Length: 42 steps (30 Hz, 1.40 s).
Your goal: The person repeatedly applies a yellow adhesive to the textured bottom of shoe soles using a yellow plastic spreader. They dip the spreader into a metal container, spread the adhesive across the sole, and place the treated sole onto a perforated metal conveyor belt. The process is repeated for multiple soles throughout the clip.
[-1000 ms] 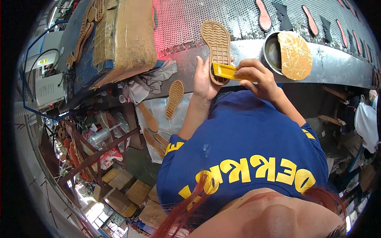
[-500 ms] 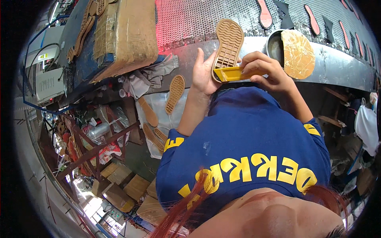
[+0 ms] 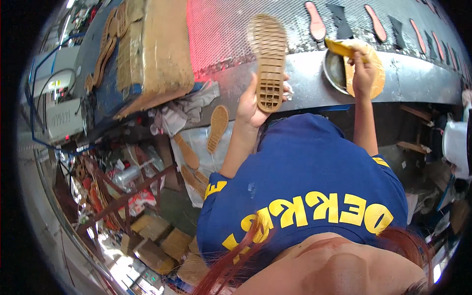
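Two bare hands were occupied when I checked the head feed from my remote post. On the left, the left hand supported a brown shoe sole by its near end, thumb along the left edge and fingers curled round the right. I judged this hold was meant to keep the treaded face up and unobstructed. The sole stood above the metal ledge, its far end overlapping the mesh belt in view.

To the right, the right hand pinched a yellow tool at the far rim of a metal bowl; blur prevented me from confirming contact. An orange-brown board covered the bowl's right side, presumably leaving the left open for access.

Pink insoles lay spaced out on the belt, probably to avoid overlap.

Large yellow lettering crossed the navy shirt. A small label on the far-left cabinet was illegible. I found no readable marking on sole or tool.
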Each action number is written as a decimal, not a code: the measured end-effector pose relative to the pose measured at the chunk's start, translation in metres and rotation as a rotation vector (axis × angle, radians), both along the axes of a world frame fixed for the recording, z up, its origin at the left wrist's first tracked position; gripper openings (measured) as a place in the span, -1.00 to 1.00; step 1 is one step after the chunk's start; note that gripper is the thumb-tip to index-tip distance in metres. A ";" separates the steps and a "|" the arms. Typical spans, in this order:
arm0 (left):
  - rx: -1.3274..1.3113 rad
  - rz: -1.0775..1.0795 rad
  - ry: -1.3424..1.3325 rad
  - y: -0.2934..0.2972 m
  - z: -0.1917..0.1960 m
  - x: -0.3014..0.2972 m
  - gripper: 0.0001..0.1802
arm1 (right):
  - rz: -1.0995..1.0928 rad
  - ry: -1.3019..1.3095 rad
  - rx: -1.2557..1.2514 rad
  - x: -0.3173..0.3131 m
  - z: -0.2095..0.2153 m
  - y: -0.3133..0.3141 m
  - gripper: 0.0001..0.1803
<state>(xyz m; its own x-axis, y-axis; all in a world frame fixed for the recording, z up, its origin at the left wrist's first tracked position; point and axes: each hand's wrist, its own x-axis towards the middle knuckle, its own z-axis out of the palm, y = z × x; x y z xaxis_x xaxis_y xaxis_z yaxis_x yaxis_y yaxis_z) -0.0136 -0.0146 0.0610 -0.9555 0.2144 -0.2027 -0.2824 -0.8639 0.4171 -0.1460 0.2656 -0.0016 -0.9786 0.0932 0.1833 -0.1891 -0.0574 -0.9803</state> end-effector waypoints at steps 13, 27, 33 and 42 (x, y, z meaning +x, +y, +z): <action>-0.795 0.490 0.085 0.000 -0.036 0.015 -0.13 | -0.196 0.189 0.950 0.029 -0.141 0.014 -0.83; -1.203 0.456 0.495 -0.008 -0.012 0.032 -0.11 | 0.021 -0.045 -0.382 0.042 0.001 -0.037 -0.66; -1.605 0.515 0.563 -0.001 0.008 0.031 -0.24 | 0.205 0.489 0.248 0.079 0.068 -0.064 -0.75; -2.245 0.208 0.448 0.000 0.053 0.041 -0.44 | 0.144 0.438 0.271 0.088 0.068 -0.084 -0.77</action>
<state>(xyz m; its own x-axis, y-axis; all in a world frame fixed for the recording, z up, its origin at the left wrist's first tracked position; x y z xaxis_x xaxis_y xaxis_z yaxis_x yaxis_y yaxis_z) 0.0277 -0.0147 0.1144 -0.9641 -0.0442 0.2618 0.0711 0.9071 0.4149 -0.0582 0.1816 0.0663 -0.8043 -0.1437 0.5765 -0.5929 0.1309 -0.7946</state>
